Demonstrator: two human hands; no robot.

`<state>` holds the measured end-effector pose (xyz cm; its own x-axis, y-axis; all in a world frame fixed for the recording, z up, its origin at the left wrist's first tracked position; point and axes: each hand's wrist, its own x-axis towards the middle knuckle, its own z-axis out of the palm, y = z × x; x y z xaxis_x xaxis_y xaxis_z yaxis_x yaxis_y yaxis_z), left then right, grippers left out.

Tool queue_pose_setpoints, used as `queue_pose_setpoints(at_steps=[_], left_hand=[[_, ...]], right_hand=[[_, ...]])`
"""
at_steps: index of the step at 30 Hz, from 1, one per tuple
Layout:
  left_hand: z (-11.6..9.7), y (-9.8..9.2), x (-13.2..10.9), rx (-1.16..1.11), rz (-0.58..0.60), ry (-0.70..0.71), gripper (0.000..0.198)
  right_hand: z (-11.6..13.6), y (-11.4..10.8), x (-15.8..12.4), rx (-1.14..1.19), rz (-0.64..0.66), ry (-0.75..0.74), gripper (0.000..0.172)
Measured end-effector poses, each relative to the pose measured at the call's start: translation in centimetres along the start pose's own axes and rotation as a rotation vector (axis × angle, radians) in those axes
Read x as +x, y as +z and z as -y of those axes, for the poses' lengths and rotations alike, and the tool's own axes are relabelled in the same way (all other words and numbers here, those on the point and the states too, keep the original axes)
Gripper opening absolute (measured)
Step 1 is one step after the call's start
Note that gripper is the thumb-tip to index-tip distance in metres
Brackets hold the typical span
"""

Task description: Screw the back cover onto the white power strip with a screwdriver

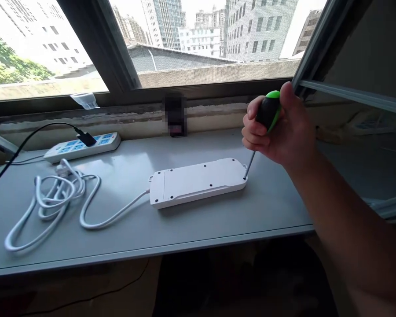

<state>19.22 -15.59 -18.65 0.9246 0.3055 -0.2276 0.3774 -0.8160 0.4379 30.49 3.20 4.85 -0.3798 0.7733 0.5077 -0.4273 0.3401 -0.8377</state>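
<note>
My right hand [280,130] is closed round the black and green handle of a screwdriver [268,112]. Its thin shaft slants down and its tip rests at the right end corner of a white power strip [198,180]. The strip lies face down on the grey table [135,229], with small screw holes showing on its back. A white cable [53,198] runs from the strip's left end and lies coiled on the table at the left. My left hand is out of view.
A second power strip [82,147] with blue sockets and a black plug [86,137] lies at the back left near the window sill. A small dark object [174,115] stands against the sill. An aluminium frame [350,92] stands to the right.
</note>
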Motion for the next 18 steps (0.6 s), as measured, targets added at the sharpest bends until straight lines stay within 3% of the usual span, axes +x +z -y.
queue_pose_setpoints(at_steps=[3,5,9,11,13,16,18], left_hand=[[1.0,3.0,2.7,-0.009,-0.059,-0.053,0.068],[1.0,5.7,3.2,-0.104,-0.207,-0.128,0.080],[0.4,9.8,2.8,-0.187,-0.233,-0.057,0.072],[0.5,9.6,3.5,-0.211,-0.226,-0.017,0.072],[1.1,8.0,5.4,-0.266,-0.234,-0.007,0.081],[2.2,5.1,8.6,-0.351,-0.240,-0.078,0.087],[2.4,4.2,9.5,-0.349,-0.261,-0.124,0.084]], right_hand=[[0.1,0.0,0.0,-0.025,-0.012,0.013,0.059],[0.0,0.0,0.0,-0.030,-0.029,0.009,0.061],[0.0,-0.3,0.0,-0.014,-0.021,0.016,0.060],[0.0,-0.5,0.0,-0.003,-0.006,0.024,0.059],[0.1,-0.6,0.1,-0.007,0.009,0.030,0.058],[0.2,-0.6,0.0,-0.030,0.014,0.032,0.059],[0.1,-0.4,0.0,-0.027,-0.013,0.024,0.060]])
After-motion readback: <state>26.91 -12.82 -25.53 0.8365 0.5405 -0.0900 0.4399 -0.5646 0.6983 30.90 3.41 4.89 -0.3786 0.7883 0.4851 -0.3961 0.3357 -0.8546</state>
